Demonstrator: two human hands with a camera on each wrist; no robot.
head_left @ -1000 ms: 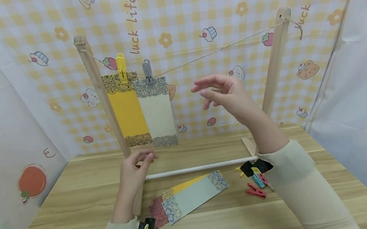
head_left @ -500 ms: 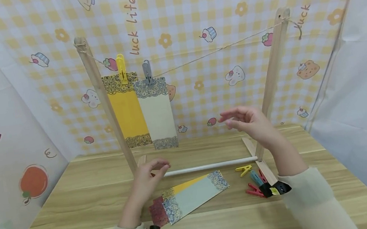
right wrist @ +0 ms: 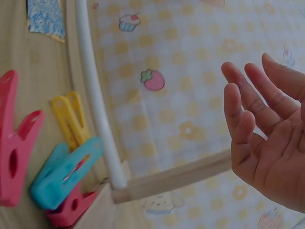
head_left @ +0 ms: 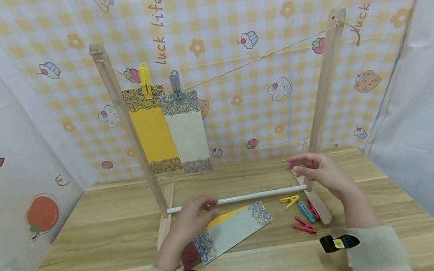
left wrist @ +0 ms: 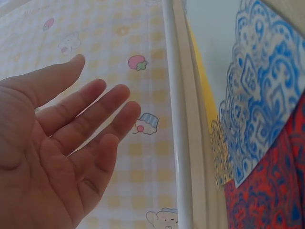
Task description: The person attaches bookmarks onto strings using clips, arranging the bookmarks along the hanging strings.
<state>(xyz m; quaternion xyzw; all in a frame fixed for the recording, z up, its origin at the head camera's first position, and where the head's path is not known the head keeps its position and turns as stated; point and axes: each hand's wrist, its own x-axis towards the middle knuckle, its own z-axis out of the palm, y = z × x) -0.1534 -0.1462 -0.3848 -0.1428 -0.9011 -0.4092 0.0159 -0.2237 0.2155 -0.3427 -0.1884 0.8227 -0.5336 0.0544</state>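
Observation:
My left hand [head_left: 194,220] hovers over the left end of a small pile of cards, its fingers relaxed and holding nothing. In that pile a pale blue card [head_left: 236,231] with blue patterned ends lies on top. A yellow card [head_left: 226,217] and a red patterned card [head_left: 191,255] show from under it. My right hand [head_left: 319,173], also holding nothing, is in the air before the right post. Below it on the table lie a yellow clothespin [head_left: 290,201], a teal clothespin [head_left: 306,211] and two red clothespins [head_left: 304,225], one partly behind the teal one.
Two wooden posts, left [head_left: 128,118] and right [head_left: 324,92], carry a sagging string [head_left: 233,68]. From it hang a yellow card [head_left: 154,133] under a yellow clothespin [head_left: 145,81] and a pale card [head_left: 189,136] under a grey clothespin [head_left: 176,85]. A white rod [head_left: 260,194] joins the bases.
My right hand has come down and to the right, from mid-height near the string to above the clothespins. The left hand has moved right and down over the cards.

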